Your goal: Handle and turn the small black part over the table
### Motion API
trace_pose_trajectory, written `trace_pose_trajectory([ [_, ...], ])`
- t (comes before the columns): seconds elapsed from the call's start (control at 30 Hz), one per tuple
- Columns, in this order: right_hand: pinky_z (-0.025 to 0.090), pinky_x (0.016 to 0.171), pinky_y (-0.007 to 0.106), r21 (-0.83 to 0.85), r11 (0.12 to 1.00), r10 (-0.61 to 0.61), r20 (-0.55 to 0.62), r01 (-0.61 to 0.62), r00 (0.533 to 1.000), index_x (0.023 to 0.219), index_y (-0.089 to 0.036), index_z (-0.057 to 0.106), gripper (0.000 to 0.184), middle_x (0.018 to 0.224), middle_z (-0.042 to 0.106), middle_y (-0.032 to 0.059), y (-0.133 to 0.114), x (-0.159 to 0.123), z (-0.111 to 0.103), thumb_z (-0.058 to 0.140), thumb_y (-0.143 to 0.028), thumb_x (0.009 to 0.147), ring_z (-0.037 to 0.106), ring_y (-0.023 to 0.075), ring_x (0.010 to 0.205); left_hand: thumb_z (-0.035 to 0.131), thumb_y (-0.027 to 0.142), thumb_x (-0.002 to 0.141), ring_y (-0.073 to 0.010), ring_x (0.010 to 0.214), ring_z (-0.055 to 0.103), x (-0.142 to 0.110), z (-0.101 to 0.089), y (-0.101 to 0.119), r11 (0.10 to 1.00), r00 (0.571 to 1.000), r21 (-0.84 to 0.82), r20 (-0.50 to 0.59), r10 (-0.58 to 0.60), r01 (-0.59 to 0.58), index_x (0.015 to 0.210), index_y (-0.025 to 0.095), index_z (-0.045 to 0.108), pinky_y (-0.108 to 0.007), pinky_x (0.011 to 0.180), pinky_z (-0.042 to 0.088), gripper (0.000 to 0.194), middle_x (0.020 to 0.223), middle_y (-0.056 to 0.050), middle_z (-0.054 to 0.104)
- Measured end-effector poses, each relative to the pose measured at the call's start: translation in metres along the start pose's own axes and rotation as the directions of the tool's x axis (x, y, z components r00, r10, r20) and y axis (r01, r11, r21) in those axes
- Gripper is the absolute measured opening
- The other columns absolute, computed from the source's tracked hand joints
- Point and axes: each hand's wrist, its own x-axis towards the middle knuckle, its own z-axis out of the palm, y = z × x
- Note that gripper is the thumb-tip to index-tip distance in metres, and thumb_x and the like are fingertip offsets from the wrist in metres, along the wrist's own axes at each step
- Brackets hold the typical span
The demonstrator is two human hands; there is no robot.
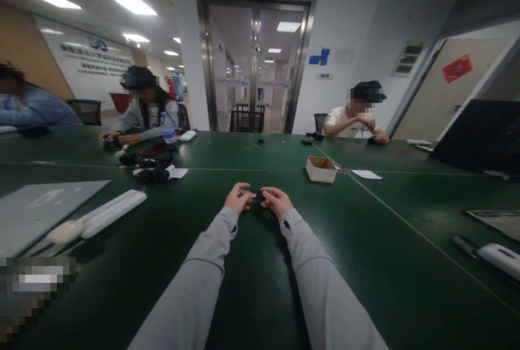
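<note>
Between my hands, low over the green table, is a small black stick with a silvery end (259,196); it looks like a USB stick, though it is too small to be sure. The dark part sits in a pinch between the thumb and fingers of my right hand (278,200). My left hand (238,197) closes thumb and fingers at the silvery end, with its index finger raised and curved above. The fingertips partly cover the stick.
A small open box (320,170) stands ahead to the right, near white paper (366,175). To the left lie a long white device (116,213), a grey panel (49,206) and black items (152,175). A water bottle (169,132) stands farther back. Several people sit across the green table (260,285).
</note>
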Motion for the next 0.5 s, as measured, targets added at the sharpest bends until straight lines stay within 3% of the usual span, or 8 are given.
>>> trace_pose_trajectory([
  [0.1,0.044,0.043,0.021,-0.001,1.0,-0.002,0.009,0.002,1.0,0.082,-0.015,0.063,0.038,0.061,0.061,0.0018,0.0005,0.0002,-0.0002,0.076,-0.036,0.054,0.056,0.0112,0.044,0.043,0.035,0.078,-0.0083,0.041,0.049,-0.0005,0.0003,0.0013,0.996,0.994,0.037,0.065,-0.083,0.081,0.093,0.016,0.05,-0.016,0.037,0.035,0.025,0.058,0.0,0.054],
  [0.23,0.045,0.044,0.022,-0.013,1.0,0.003,0.005,-0.003,1.0,0.083,-0.015,0.062,0.038,0.059,0.06,0.0012,0.001,0.0008,-0.0006,0.076,-0.036,0.054,0.057,0.0115,0.045,0.055,0.029,0.07,-0.0064,0.044,0.047,0.0011,0.0007,-0.0019,0.997,0.998,0.053,0.013,0.055,-0.055,0.094,0.018,0.047,-0.014,0.038,0.034,0.027,0.06,0.003,0.051],
  [0.37,0.045,0.044,0.022,-0.04,0.999,0.006,0.008,-0.006,1.0,0.083,-0.015,0.063,0.039,0.054,0.058,-0.0004,0.0008,0.0007,0.0,0.076,-0.037,0.054,0.056,0.0118,0.044,0.046,0.038,0.077,-0.0065,0.042,0.045,0.0032,0.0014,-0.0055,0.997,0.999,0.071,-0.039,-0.004,0.006,0.098,0.02,0.044,-0.014,0.037,0.034,0.028,0.06,0.003,0.052],
  [0.43,0.045,0.044,0.021,-0.047,0.999,-0.001,0.008,0.001,1.0,0.083,-0.015,0.063,0.038,0.055,0.059,-0.0003,0.0005,0.0004,0.0004,0.076,-0.037,0.054,0.056,0.0116,0.044,0.043,0.038,0.079,-0.0064,0.039,0.042,0.003,0.0018,-0.0059,0.992,0.999,0.123,-0.021,0.026,-0.024,0.096,0.019,0.047,-0.014,0.036,0.032,0.026,0.055,0.004,0.048],
  [0.5,0.044,0.044,0.021,-0.053,0.999,0.0,0.008,0.001,1.0,0.083,-0.015,0.063,0.038,0.056,0.059,0.0001,0.0002,0.0003,0.0006,0.076,-0.037,0.054,0.057,0.0117,0.045,0.049,0.03,0.075,-0.0069,0.044,0.044,0.0022,0.002,-0.0051,0.991,0.998,0.118,-0.003,0.07,-0.069,0.098,0.02,0.047,-0.013,0.037,0.033,0.025,0.058,0.003,0.049],
])
